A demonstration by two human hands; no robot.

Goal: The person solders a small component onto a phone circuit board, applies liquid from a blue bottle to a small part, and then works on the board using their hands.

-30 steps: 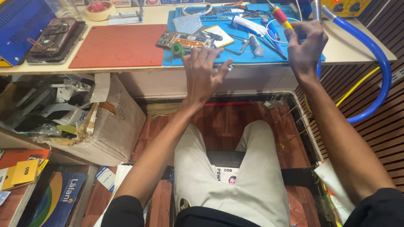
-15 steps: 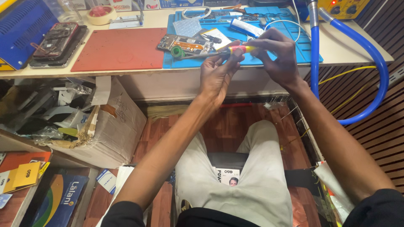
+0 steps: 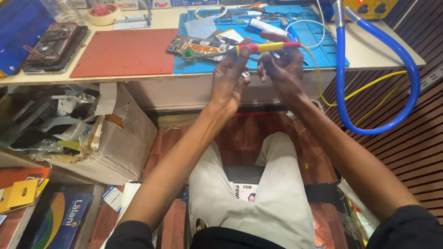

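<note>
while l hand [image 3: 230, 78] & r hand [image 3: 282, 69] grip yellow-red tool [image 3: 260, 47], brown cardboard box [image 3: 108, 138] sits lower left.

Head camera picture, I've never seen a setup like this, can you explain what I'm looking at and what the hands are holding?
The view comes from a camera on a seated person's head, looking down past their knees to a workbench. The left hand and right hand together hold a pen-shaped tool with a red and yellow handle. Below it lies an opened phone on a blue mat. A red mat sits beside it, and a blue hose loops at the right.
</note>
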